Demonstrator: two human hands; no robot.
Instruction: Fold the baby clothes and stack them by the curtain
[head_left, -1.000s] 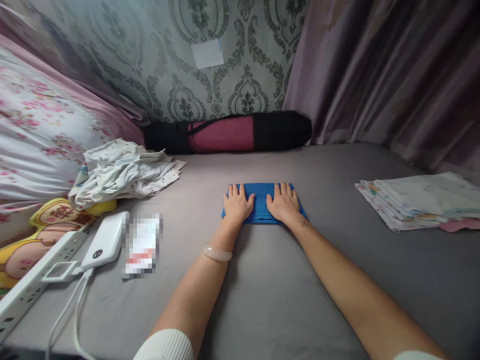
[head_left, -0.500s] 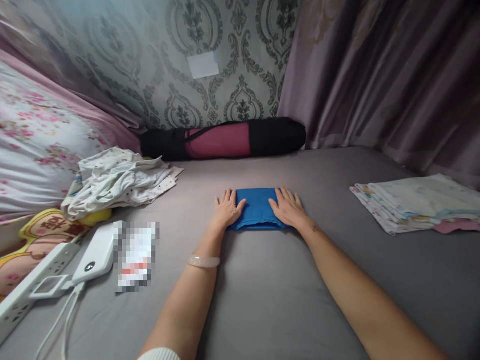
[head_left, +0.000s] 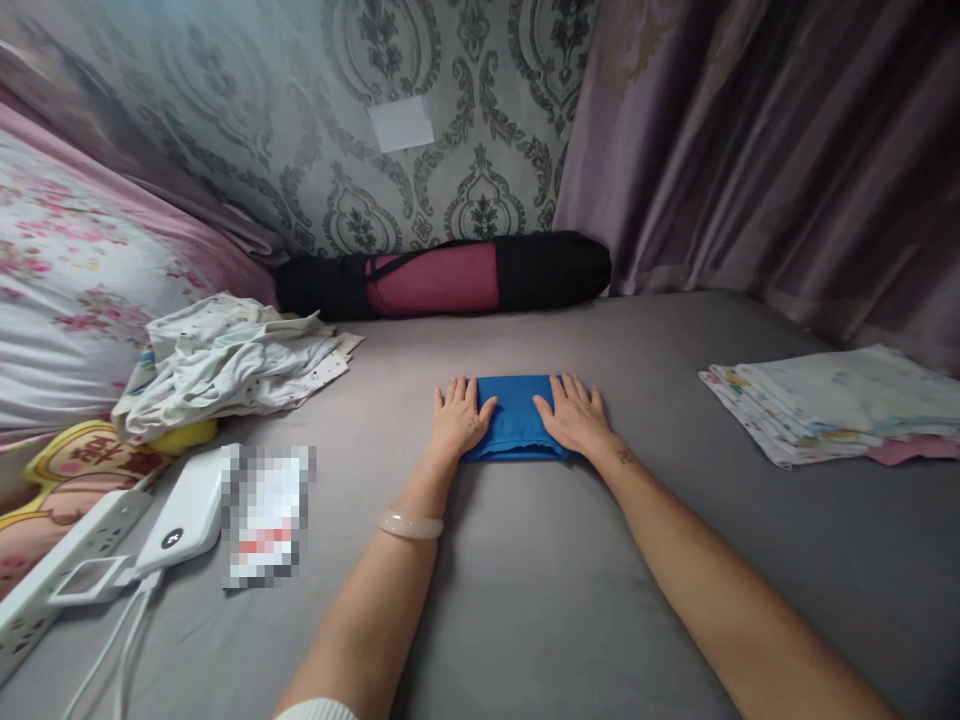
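Note:
A blue cloth (head_left: 516,412), folded into a flat rectangle, lies on the grey bed sheet (head_left: 540,560) in front of me. My left hand (head_left: 459,412) rests flat on its left edge, fingers spread and thumb on the fabric. On the opposite edge lies my right hand (head_left: 576,412), palm down, also with fingers apart. The cloth's near side shows a slightly uneven fold. What kind of garment or cloth it is, I cannot tell.
Left are a rumpled pile of light clothes (head_left: 232,360), a white power bank (head_left: 191,505) with cables, a power strip (head_left: 67,570) and a blurred packet (head_left: 266,515). A black and maroon long bag (head_left: 435,278) lies by the wall. Folded cloths (head_left: 832,400) are stacked right.
Both hands stay on the blue cloth, the left a touch further inward. The view has shifted slightly; nothing else has visibly moved.

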